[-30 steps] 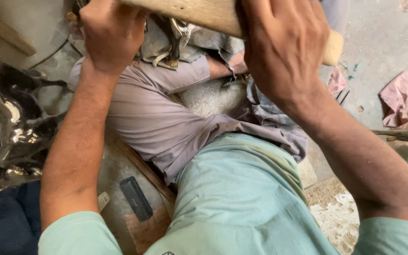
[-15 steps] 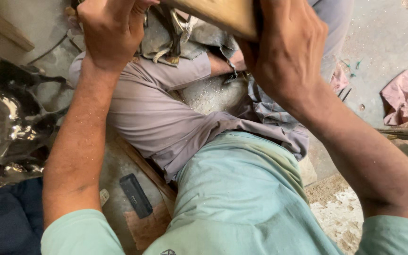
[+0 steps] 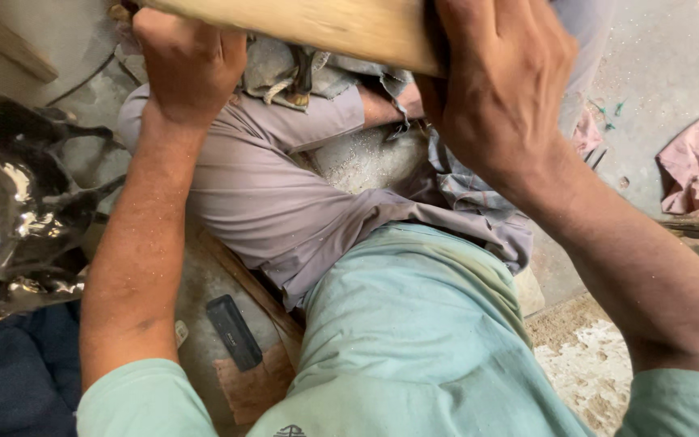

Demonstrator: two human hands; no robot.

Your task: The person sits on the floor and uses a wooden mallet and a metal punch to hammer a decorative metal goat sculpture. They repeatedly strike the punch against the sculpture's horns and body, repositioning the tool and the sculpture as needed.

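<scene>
Pale wooden piece (image 3: 317, 28), smooth and rounded, grain running lengthwise, across top edge of view; both ends cut off by the frame or hidden. Right hand (image 3: 499, 89) wrapped over its right part, fingers curled round the wood, firm grasp. Left hand (image 3: 188, 61) clenched just under its left part, knuckles toward camera; actual contact with the wood hidden, cannot tell what it grips. Both forearms dusted with fine pale powder.

Below the wood: frayed grey rag (image 3: 285, 73), crumpled, with a small dark metal part poking out of it. Lavender-grey cloth (image 3: 285, 202), soft and creased, draped over the raised knee. Mint-green trousers (image 3: 414, 340), worn cotton, speckled with dust.

Floor (image 3: 649, 89) of grey concrete, scattered with sawdust and grit. Pink rag (image 3: 685, 166) lying on it at right, well apart from the hands. Flat black rectangular block (image 3: 234, 332) on the floor by the left thigh, beside a brown scrap of board. Polished, mirror-bright metal figure (image 3: 22, 210) at left edge, curved and shiny, on dark blue cloth (image 3: 10, 380).
</scene>
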